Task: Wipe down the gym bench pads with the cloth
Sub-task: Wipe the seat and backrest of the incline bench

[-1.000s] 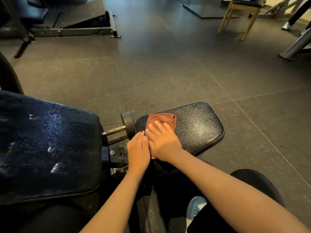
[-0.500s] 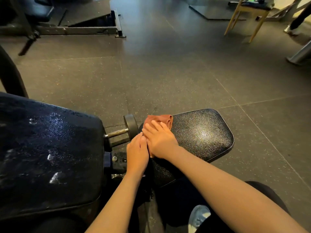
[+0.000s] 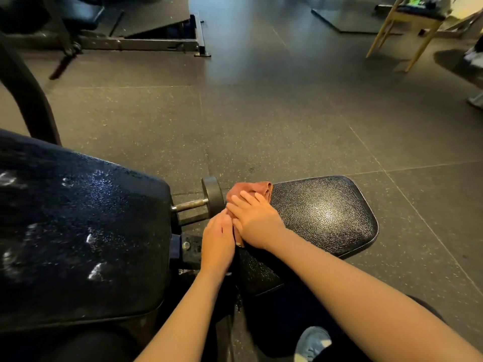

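Observation:
A reddish-brown cloth (image 3: 257, 188) lies on the left end of the small black seat pad (image 3: 324, 215). My right hand (image 3: 254, 220) presses flat on the cloth with straight fingers. Beside it, my left hand (image 3: 218, 239) rests with straight fingers at the pad's left edge, touching the right hand. The large dark back pad (image 3: 78, 231) fills the left of the view, with wet streaks and pale smears on its surface.
A metal pin with a round black knob (image 3: 213, 198) sticks out between the two pads. A curved black frame tube (image 3: 28, 92) rises at the left. A wooden chair (image 3: 407, 24) and a machine base (image 3: 146, 43) stand across the rubber floor. My shoe (image 3: 312, 343) shows below.
My right hand and the cloth have slid a little left toward the seat pad's left end. The left hand stayed beside it. The camera shifted slightly.

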